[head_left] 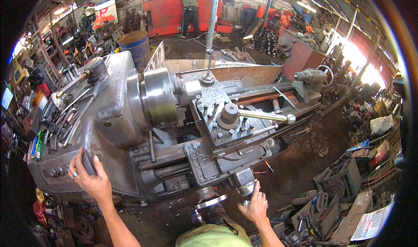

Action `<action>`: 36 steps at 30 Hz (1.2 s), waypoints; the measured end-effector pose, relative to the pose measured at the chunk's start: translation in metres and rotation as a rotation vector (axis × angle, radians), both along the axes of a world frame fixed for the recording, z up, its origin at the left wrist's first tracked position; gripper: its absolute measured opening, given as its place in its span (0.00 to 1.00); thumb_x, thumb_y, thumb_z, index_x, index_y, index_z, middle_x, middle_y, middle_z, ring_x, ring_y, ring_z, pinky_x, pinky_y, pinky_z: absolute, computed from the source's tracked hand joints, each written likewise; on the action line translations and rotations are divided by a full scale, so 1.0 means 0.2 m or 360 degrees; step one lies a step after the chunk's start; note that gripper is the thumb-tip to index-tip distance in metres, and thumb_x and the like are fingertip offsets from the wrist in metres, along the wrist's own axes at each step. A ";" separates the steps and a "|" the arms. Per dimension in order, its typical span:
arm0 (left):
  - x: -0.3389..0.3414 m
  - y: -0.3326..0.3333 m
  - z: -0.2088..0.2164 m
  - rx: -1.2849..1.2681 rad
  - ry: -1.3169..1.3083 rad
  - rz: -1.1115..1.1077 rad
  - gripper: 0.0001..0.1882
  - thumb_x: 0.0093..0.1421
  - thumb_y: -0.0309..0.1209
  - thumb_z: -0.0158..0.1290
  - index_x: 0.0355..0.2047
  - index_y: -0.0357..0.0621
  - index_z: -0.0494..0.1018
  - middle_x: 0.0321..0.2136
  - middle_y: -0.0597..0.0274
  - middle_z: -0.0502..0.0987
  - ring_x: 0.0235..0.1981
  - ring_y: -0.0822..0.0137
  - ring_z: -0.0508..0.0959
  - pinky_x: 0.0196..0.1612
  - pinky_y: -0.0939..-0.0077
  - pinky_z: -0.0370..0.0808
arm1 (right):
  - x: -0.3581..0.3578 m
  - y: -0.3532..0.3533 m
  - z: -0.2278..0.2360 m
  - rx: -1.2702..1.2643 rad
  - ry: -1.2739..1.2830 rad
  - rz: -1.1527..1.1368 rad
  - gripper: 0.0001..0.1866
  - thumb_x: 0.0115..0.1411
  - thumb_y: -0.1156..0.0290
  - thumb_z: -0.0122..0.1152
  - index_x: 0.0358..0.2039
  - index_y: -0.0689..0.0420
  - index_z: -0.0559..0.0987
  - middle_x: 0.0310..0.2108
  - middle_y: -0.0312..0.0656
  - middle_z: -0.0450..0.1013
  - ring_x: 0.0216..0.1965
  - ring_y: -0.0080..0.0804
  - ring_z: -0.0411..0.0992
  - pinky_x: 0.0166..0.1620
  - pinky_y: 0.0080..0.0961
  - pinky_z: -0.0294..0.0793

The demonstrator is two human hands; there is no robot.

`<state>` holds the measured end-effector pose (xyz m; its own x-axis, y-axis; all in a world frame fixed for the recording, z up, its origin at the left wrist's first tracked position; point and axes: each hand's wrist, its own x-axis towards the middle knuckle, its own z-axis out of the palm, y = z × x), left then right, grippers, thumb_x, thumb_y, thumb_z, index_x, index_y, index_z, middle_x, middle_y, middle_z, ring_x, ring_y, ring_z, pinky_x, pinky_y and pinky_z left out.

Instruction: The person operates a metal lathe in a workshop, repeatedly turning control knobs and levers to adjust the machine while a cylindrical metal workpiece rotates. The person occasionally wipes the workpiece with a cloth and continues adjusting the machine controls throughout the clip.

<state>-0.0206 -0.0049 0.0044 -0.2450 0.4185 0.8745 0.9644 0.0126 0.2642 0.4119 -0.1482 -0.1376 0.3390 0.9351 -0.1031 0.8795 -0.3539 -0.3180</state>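
A large metal lathe (109,129) fills the middle of the view. My left hand (93,181) is at the front of its headstock, thumb and fingers around a dark block-shaped piece (88,162). At the carriage's near side my right hand (256,205) curls at the small handwheel (246,188), by its rounded knob (245,202). A bigger handwheel (211,201) sits left of it. The shiny chuck (159,94) faces the tool post (228,116), which carries a long lever handle (265,115). Metal chips lie on the carriage (200,162).
Wrenches and hex keys (72,120) lie on the headstock top. A thin upright rod (210,64) stands behind the tool post. The tailstock (311,79) is at the right. Scrap parts (335,186) crowd the lower right. Farther back, a person (190,9) stands at a red machine (163,18).
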 end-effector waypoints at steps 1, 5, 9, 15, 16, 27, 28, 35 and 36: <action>0.00 0.00 0.00 -0.0005 -0.0006 0.0000 0.21 0.57 0.29 0.59 0.52 0.41 0.73 0.47 0.51 0.73 0.52 0.50 0.68 0.57 0.53 0.63 | 0.00 0.00 0.00 0.0001 -0.0001 0.0012 0.64 0.42 0.56 0.75 0.69 0.67 0.42 0.49 0.71 0.69 0.51 0.76 0.65 0.56 0.60 0.66; 0.01 0.00 0.01 -0.0008 0.0027 0.0012 0.21 0.58 0.29 0.58 0.52 0.40 0.73 0.47 0.51 0.73 0.51 0.51 0.68 0.57 0.53 0.63 | -0.01 0.01 -0.01 -0.0035 -0.0101 0.0012 0.66 0.40 0.58 0.75 0.70 0.65 0.40 0.54 0.67 0.66 0.51 0.67 0.67 0.55 0.55 0.68; 0.01 0.00 0.01 -0.0010 0.0031 0.0007 0.21 0.58 0.30 0.58 0.52 0.40 0.74 0.47 0.51 0.73 0.51 0.51 0.68 0.56 0.53 0.63 | -0.01 0.01 0.00 -0.0063 -0.0049 0.0011 0.67 0.40 0.58 0.75 0.70 0.65 0.39 0.55 0.67 0.65 0.53 0.67 0.66 0.56 0.56 0.67; 0.02 0.00 0.01 -0.0005 0.0034 0.0025 0.20 0.59 0.30 0.58 0.52 0.40 0.73 0.46 0.52 0.73 0.51 0.51 0.68 0.56 0.53 0.63 | -0.01 0.01 0.01 -0.0095 -0.0064 0.0003 0.67 0.40 0.58 0.75 0.70 0.66 0.40 0.56 0.66 0.65 0.53 0.65 0.66 0.56 0.54 0.67; 0.02 0.00 0.01 -0.0005 0.0028 0.0026 0.20 0.59 0.29 0.58 0.52 0.40 0.73 0.46 0.52 0.73 0.51 0.51 0.68 0.56 0.53 0.63 | -0.01 0.01 0.01 -0.0093 -0.0088 0.0008 0.67 0.40 0.59 0.75 0.70 0.67 0.40 0.56 0.66 0.65 0.53 0.65 0.66 0.56 0.54 0.67; 0.03 -0.01 0.02 -0.0010 0.0024 0.0021 0.20 0.59 0.27 0.57 0.52 0.39 0.74 0.47 0.52 0.73 0.52 0.52 0.68 0.56 0.54 0.64 | -0.02 0.00 0.00 -0.0068 -0.0117 0.0042 0.66 0.41 0.57 0.75 0.69 0.68 0.40 0.51 0.65 0.67 0.52 0.64 0.66 0.55 0.53 0.68; 0.03 -0.01 0.02 -0.0006 0.0025 0.0010 0.20 0.59 0.27 0.57 0.52 0.39 0.74 0.47 0.52 0.73 0.52 0.52 0.68 0.56 0.54 0.64 | -0.02 0.00 0.00 -0.0074 -0.0149 0.0049 0.66 0.41 0.57 0.75 0.69 0.68 0.40 0.51 0.65 0.68 0.52 0.64 0.66 0.55 0.53 0.68; 0.04 -0.01 0.03 0.0000 0.0040 0.0014 0.20 0.59 0.28 0.57 0.52 0.39 0.74 0.46 0.51 0.73 0.52 0.51 0.68 0.56 0.54 0.64 | -0.02 0.01 0.00 -0.0084 0.0052 -0.0019 0.65 0.41 0.54 0.74 0.70 0.66 0.43 0.50 0.71 0.67 0.54 0.76 0.62 0.58 0.61 0.63; 0.04 -0.01 0.03 -0.0002 0.0041 0.0019 0.20 0.59 0.28 0.57 0.52 0.39 0.74 0.46 0.51 0.73 0.52 0.51 0.68 0.56 0.54 0.64 | -0.03 0.01 0.00 -0.0081 0.0055 -0.0012 0.65 0.41 0.54 0.74 0.70 0.66 0.43 0.50 0.70 0.67 0.54 0.76 0.62 0.58 0.61 0.63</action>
